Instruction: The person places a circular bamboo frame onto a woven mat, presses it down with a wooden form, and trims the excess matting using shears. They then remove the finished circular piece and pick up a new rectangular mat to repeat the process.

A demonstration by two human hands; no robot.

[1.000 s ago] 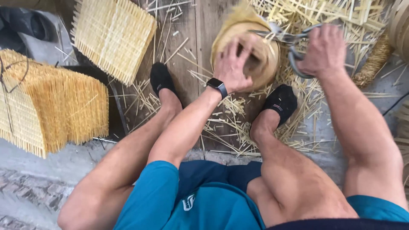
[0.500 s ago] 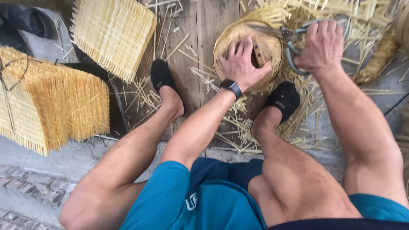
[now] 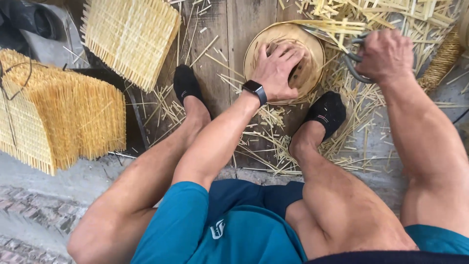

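Pressing flat, the left hand (image 3: 276, 68) lies w/ fingers spread wide inside the round basket (image 3: 285, 61), which sits on the wood boards (image 3: 215, 49) between the two black socks (image 3: 328, 111). The right hand (image 3: 386, 55) is shut tight on the shears (image 3: 352, 61), just right of the basket rim. A sec ago the left hand was up near the rim & the basket sat more tipped; now the palm is lower and the basket looks pinned, so the trim work seems mid-way. Cut straw bits (image 3: 273, 137) lie all around. Two woven mats (image 3: 129, 39) rest at the left, well apart.
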